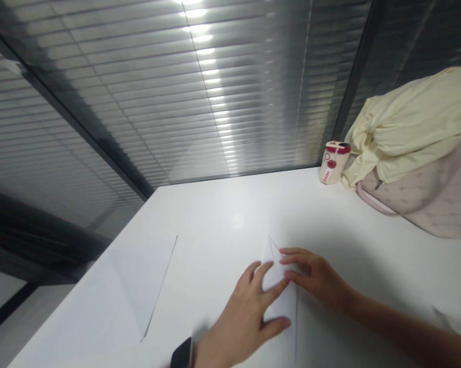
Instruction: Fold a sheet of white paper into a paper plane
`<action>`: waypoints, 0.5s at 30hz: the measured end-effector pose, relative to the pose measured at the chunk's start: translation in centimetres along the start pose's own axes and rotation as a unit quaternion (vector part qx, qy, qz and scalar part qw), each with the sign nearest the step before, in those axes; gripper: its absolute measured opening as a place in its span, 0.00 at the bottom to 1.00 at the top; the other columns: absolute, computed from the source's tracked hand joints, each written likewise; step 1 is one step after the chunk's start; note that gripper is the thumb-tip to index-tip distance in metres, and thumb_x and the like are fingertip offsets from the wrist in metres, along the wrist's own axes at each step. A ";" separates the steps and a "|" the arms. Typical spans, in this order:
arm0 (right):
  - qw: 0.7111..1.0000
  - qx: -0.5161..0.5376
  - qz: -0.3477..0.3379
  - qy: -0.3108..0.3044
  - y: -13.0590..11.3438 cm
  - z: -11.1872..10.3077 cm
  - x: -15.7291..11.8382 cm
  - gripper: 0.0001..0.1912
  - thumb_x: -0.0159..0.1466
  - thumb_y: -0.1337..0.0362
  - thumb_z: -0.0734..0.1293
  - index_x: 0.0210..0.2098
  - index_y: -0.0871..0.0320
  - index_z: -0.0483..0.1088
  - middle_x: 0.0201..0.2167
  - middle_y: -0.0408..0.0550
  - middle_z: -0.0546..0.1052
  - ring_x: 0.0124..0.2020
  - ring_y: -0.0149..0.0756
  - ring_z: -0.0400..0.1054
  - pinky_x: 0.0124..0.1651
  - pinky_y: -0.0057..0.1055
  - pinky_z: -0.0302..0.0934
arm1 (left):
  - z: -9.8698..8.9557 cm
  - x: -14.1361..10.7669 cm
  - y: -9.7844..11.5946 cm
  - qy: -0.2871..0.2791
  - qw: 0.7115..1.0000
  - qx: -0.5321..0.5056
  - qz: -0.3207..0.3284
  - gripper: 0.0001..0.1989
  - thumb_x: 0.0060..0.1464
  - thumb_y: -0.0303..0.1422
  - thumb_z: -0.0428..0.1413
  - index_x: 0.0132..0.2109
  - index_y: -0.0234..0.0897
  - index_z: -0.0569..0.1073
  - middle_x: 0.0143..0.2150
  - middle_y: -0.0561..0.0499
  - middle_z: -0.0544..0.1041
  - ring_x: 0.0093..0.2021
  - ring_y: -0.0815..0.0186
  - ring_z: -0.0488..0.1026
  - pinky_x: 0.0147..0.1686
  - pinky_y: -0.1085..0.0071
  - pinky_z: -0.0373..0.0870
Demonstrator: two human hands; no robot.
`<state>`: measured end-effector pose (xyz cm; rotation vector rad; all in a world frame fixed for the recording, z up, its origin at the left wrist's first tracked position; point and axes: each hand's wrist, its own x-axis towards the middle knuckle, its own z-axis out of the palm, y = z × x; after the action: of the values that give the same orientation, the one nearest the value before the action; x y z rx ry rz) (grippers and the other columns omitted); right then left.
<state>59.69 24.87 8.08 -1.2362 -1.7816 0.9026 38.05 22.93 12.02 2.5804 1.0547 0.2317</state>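
Observation:
A white sheet of paper [278,301], folded to a sharp point at its far end, lies on the white table beneath both hands. My left hand [249,306] rests on it with fingers spread, pressing it from the left; a dark watch is on that wrist. At the paper's right edge, near the pointed end, my right hand [315,273] has its thumb and fingers curled in on the fold. The right thumb tip is close to the left index fingertip. The paper's near end runs out of the bottom of the view.
Flat white paper [138,286] lies at the left of the table [223,214]. A cream and red coffee can [333,163] stands at the back right, beside a pink bag [437,204] with a pale yellow cloth [418,122] over it. Blinds behind glass [200,112] border the far edge.

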 end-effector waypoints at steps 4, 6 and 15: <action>0.996 0.073 0.037 0.045 -0.7 0.5 0.1 0.12 0.58 0.64 0.69 0.42 0.55 0.71 0.47 0.51 0.75 0.51 0.44 0.68 0.58 0.45 0.59 | 0.2 0.1 0.1 0.022 0.999 -0.040 -0.008 0.38 0.50 0.39 0.63 0.65 0.49 0.56 0.68 0.42 0.50 0.65 0.45 0.49 0.59 0.46 0.58; 0.991 0.111 0.039 0.057 -0.6 0.6 0.2 0.12 0.58 0.65 0.69 0.42 0.55 0.70 0.46 0.50 0.75 0.49 0.42 0.68 0.55 0.42 0.61 | 0.3 0.1 0.2 0.033 0.998 -0.057 -0.017 0.39 0.49 0.37 0.64 0.65 0.47 0.56 0.68 0.41 0.51 0.66 0.45 0.48 0.59 0.46 0.59; 0.965 0.226 0.110 0.075 -0.9 0.7 0.8 0.12 0.55 0.59 0.72 0.35 0.57 0.70 0.29 0.43 0.72 0.30 0.33 0.66 0.34 0.31 0.62 | 1.0 -0.1 0.8 0.141 0.952 -0.266 -0.061 0.35 0.47 0.28 0.64 0.60 0.49 0.61 0.67 0.43 0.48 0.65 0.51 0.51 0.60 0.52 0.59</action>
<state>58.50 25.30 8.65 -1.1744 -1.2432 1.2269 38.72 22.07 11.41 2.0257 1.0627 0.7593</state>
